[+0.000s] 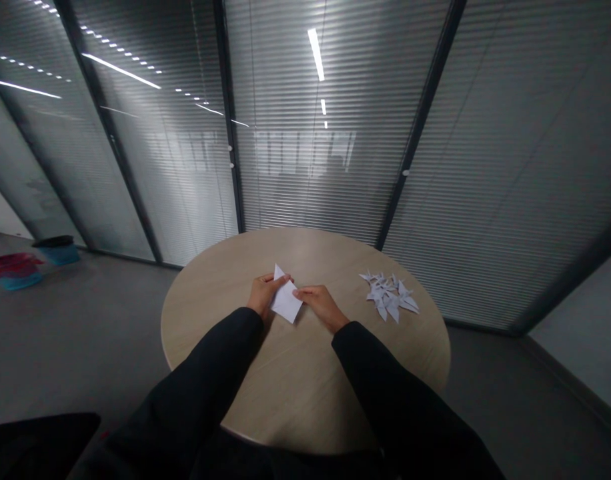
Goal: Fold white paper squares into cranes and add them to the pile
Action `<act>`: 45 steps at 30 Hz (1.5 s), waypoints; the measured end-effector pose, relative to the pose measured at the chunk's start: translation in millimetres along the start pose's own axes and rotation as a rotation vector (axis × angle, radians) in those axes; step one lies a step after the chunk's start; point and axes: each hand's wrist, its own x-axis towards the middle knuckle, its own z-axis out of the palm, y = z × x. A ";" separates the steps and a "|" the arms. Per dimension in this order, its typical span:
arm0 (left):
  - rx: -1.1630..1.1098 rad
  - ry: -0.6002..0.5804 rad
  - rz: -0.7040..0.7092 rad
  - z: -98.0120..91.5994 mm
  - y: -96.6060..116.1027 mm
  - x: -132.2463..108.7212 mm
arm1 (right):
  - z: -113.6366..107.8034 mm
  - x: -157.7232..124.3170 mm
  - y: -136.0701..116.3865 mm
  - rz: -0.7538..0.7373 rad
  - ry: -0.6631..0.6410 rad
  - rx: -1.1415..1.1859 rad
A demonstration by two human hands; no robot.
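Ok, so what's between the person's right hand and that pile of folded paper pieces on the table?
In the head view, only bare light wood tabletop lies between the right hand and the pile of folded paper pieces.

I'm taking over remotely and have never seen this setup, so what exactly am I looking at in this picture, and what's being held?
There's no machine here: these are a person's own bare hands. The single picture comes from a camera worn on their head, looking forward and down, so the black sleeves reach in from the bottom. The left hand and right hand together hold a folded white sheet of paper just above the round, light wooden table. To the right, on the table, lies a heap of small, pointed folded paper pieces. Behind the table is a glass wall with blinds.
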 end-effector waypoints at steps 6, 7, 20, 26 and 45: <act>-0.067 0.035 0.043 -7.7 0.2 9.6 | -2.0 1.2 -3.3 -0.021 -0.030 -0.087; -0.079 0.040 0.049 -8.9 -0.4 11.3 | -2.1 1.5 -3.5 -0.019 -0.032 -0.098; -0.135 0.255 0.162 -40.4 9.8 35.7 | -8.3 1.5 12.1 0.019 -0.056 -0.127; 0.094 -0.067 0.025 -25.8 -0.9 27.6 | -9.8 2.9 10.3 -0.006 -0.011 -0.116; 0.012 0.041 0.129 -8.6 -2.2 11.7 | -1.5 -7.3 -9.2 0.152 -0.017 0.045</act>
